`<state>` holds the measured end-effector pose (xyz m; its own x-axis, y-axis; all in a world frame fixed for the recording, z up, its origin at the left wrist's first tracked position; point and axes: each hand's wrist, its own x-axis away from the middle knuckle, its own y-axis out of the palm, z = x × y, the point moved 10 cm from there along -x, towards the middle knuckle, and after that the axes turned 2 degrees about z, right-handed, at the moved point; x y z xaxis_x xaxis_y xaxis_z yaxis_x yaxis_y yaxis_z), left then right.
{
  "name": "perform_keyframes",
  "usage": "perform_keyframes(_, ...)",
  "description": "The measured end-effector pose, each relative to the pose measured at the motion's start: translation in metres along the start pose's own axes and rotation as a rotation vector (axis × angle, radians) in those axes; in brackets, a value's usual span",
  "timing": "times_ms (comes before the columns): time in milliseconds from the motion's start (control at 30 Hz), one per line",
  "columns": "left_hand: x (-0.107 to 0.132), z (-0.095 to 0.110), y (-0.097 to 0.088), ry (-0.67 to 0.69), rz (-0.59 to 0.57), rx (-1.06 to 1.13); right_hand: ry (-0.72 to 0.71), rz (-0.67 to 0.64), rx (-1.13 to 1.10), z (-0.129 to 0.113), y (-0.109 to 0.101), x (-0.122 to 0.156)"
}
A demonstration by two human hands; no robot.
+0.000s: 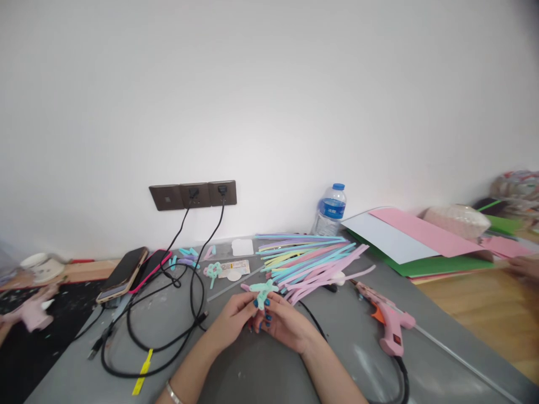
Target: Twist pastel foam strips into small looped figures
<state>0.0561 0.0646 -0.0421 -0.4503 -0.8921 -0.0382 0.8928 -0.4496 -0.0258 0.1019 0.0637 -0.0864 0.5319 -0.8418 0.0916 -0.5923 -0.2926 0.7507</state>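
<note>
Between both hands, low in the middle of the head view, is a mint-green pipe cleaner shape point(264, 290) with short arms sticking out. My left hand point(236, 317) pinches it from the left side, and my right hand point(288, 322) grips it from the right; the fingertips meet below it. Just beyond lies a fan of pastel pipe cleaners point(311, 258) in blue, yellow, pink and lilac. A second mint pipe cleaner piece, looped like a flower point(214, 271), rests on the grey table point(244, 370) to the left.
A pink glue gun point(389, 320) with its cord lies at right. Black cables point(130, 336) coil at left beside two phones point(124, 272). A water bottle point(332, 207) stands against the wall, near coloured paper sheets point(416, 238). Other people's hands show at both edges.
</note>
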Motion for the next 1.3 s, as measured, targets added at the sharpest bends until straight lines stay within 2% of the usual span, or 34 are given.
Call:
perform_keyframes(167, 0.001, -0.016, 0.006, -0.105, -0.067, 0.103, -0.022, -0.039, 0.005, 0.002, 0.002, -0.005)
perform_keyframes(300, 0.001, -0.034, 0.008, -0.178, -0.054, 0.144, -0.078, -0.071, 0.019, 0.004, -0.001, -0.009)
perform_keyframes(400, -0.001, -0.04, 0.006, -0.191, -0.032, 0.08, -0.139, -0.007, 0.009, 0.0, -0.008, -0.011)
perform_keyframes(467, -0.004, -0.034, -0.002, -0.137, 0.023, -0.016, -0.205, 0.091, 0.02, -0.008, -0.015, -0.011)
perform_keyframes(567, -0.005, -0.02, -0.02, -0.007, 0.172, -0.145, -0.325, 0.242, 0.089, -0.023, -0.025, -0.008)
perform_keyframes(700, -0.005, -0.017, -0.039, 0.087, 0.314, -0.142, -0.375, 0.32, 0.208, -0.028, -0.029, -0.006)
perform_keyframes(833, -0.008, -0.029, -0.05, 0.034, 0.375, -0.025, -0.348, 0.391, 0.328, -0.025, -0.038, -0.005)
perform_keyframes(967, -0.01, -0.031, -0.043, -0.064, 0.31, 0.136, -0.331, 0.391, 0.39, -0.025, -0.039, -0.005)
perform_keyframes(1133, -0.006, -0.033, -0.029, -0.173, 0.245, 0.486, -0.306, 0.287, 0.349, -0.023, -0.029, -0.005)
perform_keyframes(1300, -0.004, -0.037, -0.022, -0.23, 0.223, 0.723, -0.292, 0.193, 0.28, -0.024, -0.02, -0.004)
